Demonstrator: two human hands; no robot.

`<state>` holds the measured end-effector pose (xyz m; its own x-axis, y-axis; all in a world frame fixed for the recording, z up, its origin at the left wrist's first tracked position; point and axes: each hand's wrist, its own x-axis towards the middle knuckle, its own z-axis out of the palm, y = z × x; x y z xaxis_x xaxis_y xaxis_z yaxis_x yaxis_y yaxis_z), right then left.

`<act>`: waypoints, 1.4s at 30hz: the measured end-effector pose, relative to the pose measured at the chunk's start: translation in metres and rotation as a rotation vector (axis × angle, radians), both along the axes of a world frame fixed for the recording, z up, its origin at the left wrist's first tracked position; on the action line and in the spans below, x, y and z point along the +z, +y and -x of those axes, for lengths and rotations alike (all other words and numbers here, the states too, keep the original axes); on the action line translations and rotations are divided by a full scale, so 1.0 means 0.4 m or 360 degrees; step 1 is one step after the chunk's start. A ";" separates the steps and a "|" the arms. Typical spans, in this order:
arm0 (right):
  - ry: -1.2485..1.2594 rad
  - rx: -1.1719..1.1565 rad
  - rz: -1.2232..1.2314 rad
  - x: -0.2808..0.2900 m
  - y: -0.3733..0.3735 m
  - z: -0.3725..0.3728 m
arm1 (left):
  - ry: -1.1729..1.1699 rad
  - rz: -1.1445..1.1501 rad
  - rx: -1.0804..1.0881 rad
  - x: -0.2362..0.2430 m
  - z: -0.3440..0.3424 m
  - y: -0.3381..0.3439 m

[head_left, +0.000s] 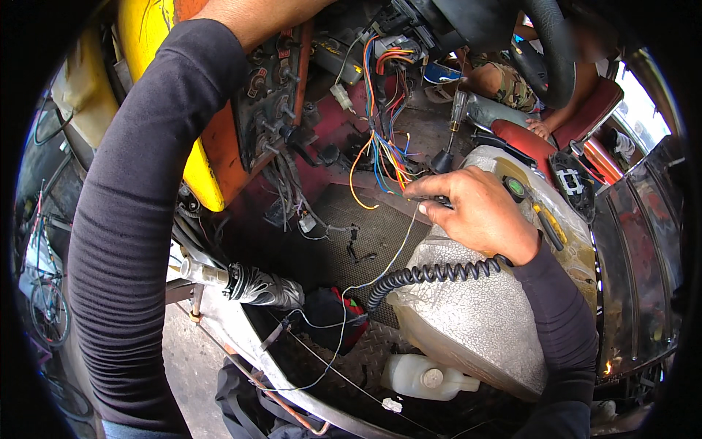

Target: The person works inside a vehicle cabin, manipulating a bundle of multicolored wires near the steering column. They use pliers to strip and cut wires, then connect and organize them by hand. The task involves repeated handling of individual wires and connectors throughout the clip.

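Note:
My left arm, in a black sleeve, reaches up past the top edge, so its hand is out of the picture. My right hand [479, 212] is over the silver-lined engine cover [475, 307], its thumb and index finger closed on a slim dark tool [440, 199] whose exact kind is hidden. Its fingertips are at the lower ends of a bundle of coloured wires [387, 157] hanging from the steering column. A black coiled cord [439, 273] runs from beside my right wrist to the lower left. A thin grey wire [398, 252] trails down from near the fingertips.
An orange switch panel [227, 143] with loose grey wires stands at the left. A gear lever [455, 121] rises behind my right hand. Yellow-handled pliers [550, 225] and a white plastic jug [428, 377] lie around the cover. Another person's hand [540, 129] rests at the far right.

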<state>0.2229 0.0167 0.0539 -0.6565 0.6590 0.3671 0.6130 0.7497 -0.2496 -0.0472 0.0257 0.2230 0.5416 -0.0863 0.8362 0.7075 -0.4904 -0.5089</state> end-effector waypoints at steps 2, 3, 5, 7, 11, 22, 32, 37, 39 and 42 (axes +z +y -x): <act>-0.0001 0.0004 0.0007 0.000 0.000 0.000 | -0.0015 0.0064 -0.0069 -0.005 -0.005 -0.014; -0.0002 0.0006 0.0011 0.001 0.000 0.001 | -0.0022 0.0096 -0.0103 -0.009 -0.009 -0.020; -0.0018 -0.0012 0.0031 0.003 -0.001 0.001 | -0.0046 0.0094 -0.0090 -0.014 -0.014 -0.027; -0.0033 -0.0022 0.0032 0.005 -0.003 0.002 | -0.0086 0.0141 -0.0088 -0.011 -0.015 -0.024; -0.0044 -0.0023 0.0036 0.008 -0.003 0.003 | -0.0084 0.0130 -0.0051 -0.005 -0.013 -0.022; -0.0036 0.0003 0.0052 0.008 0.000 0.000 | -0.0234 0.0196 -0.0013 0.000 -0.019 -0.013; -0.0076 -0.0046 0.0068 0.012 -0.004 0.002 | -0.0033 0.0036 -0.0050 -0.001 -0.011 -0.006; -0.0069 0.0001 0.0044 0.005 0.005 0.001 | 0.0090 -0.0037 -0.0105 -0.008 0.001 -0.009; -0.0072 -0.0011 0.0025 0.009 -0.002 0.001 | 0.0009 0.0177 -0.0157 -0.007 -0.010 -0.014; -0.0045 0.0022 0.0031 0.006 0.002 -0.001 | -0.0110 0.0228 -0.0130 -0.024 -0.032 -0.020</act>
<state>0.2234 0.0177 0.0563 -0.6755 0.6565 0.3356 0.6096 0.7533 -0.2468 -0.0343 0.0177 0.2134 0.4785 -0.0047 0.8781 0.6934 -0.6115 -0.3811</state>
